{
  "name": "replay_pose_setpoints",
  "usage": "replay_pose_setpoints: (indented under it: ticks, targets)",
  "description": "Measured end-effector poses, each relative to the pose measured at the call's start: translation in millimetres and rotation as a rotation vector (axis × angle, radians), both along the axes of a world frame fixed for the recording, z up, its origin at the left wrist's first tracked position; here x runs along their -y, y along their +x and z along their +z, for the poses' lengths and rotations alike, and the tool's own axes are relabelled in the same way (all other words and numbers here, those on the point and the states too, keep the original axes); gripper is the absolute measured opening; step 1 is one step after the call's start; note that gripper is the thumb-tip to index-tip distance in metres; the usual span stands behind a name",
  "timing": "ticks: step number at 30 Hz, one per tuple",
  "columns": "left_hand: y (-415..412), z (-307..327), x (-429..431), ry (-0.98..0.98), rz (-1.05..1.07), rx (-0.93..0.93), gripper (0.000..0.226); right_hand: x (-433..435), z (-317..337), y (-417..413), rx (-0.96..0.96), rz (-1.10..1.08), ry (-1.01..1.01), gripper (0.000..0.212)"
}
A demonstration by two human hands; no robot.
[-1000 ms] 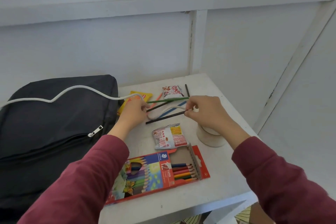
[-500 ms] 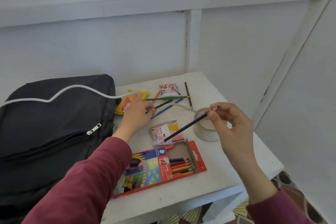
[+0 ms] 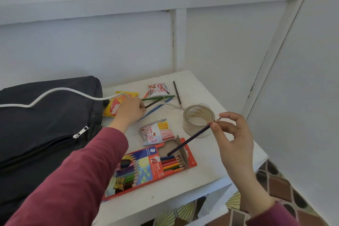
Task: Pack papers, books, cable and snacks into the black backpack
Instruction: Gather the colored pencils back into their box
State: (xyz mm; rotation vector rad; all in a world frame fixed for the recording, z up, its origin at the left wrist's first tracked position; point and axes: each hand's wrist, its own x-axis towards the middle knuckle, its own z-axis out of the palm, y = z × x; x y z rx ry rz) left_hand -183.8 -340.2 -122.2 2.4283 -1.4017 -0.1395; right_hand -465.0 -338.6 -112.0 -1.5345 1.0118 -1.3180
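The black backpack point(image 3: 45, 130) lies zipped on the left of the white table point(image 3: 201, 176). A white cable point(image 3: 60, 91) runs over it and across the table toward the tape roll. My right hand point(image 3: 233, 132) pinches a dark pencil point(image 3: 192, 138) by its upper end, its lower end over the open pencil box point(image 3: 146, 167). My left hand point(image 3: 128, 111) pinches the end of a brown pencil point(image 3: 153, 103) on the table. Three snack packs lie nearby: a yellow one point(image 3: 114, 105), a red-white one at the back point(image 3: 157, 89), and a pink-white one point(image 3: 157, 132).
A clear tape roll point(image 3: 199, 120) stands right of centre. Loose green point(image 3: 158, 97), blue point(image 3: 157, 108) and dark point(image 3: 177, 93) pencils lie at the back. White walls close in behind and to the right. The table's front edge drops to a patterned floor point(image 3: 275, 185).
My right hand has lifted the dark pencil away from the pile and brought it toward me, its tip now over the open pencil box. My left hand stays near the loose pencils.
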Motion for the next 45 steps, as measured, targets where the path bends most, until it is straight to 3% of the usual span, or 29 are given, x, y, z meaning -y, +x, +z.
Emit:
replay_pose_setpoints:
  ticks: [8, 13, 17, 24, 26, 29, 31, 37, 41, 45]
  targets:
    - [-18.6, 23.3, -28.3, -0.440, 0.078, -0.137, 0.017, 5.4, -11.7, -1.7, -0.036, -0.071, -0.016, 0.024]
    - [-56.1, 36.1, -52.4, -0.623, 0.033, -0.330, 0.012, 3.8, -22.5, 3.8, -0.072, -0.085, 0.011, 0.021]
    - [-87.2, 22.4, -71.0, -0.595, -0.092, -0.435, 0.011, -1.3, -31.7, 7.6, -0.090, -0.075, 0.042, 0.018]
    - [-100.1, -5.2, -77.5, -0.450, -0.092, -0.384, 0.015, -7.8, -37.6, 8.5, -0.138, -0.067, 0.025, 0.023]
    - [-100.9, -7.3, -77.0, -0.439, -0.107, -0.371, 0.016, -9.5, -39.5, 8.5, -0.201, -0.007, 0.018, 0.041]
    - [-102.5, -8.1, -75.1, -0.418, -0.129, -0.337, 0.015, -12.4, -46.5, 8.9, -0.422, 0.103, -0.036, 0.086]
    - [-102.7, -10.6, -73.2, -0.385, -0.146, -0.314, 0.016, -13.3, -53.4, 8.8, -0.554, 0.088, -0.110, 0.101]
    - [-106.9, -21.1, -70.0, -0.289, -0.232, -0.215, 0.016, -14.1, -68.6, 8.6, -0.676, -0.032, -0.195, 0.083]
    - [-106.7, -33.8, -74.1, -0.246, -0.252, -0.131, 0.017, -17.1, -75.6, 8.3, -0.741, -0.116, -0.268, 0.060]
    - [-97.6, -40.2, -84.7, -0.242, -0.279, -0.002, 0.016, -19.8, -80.8, 9.2, -0.808, -0.160, -0.305, 0.057]
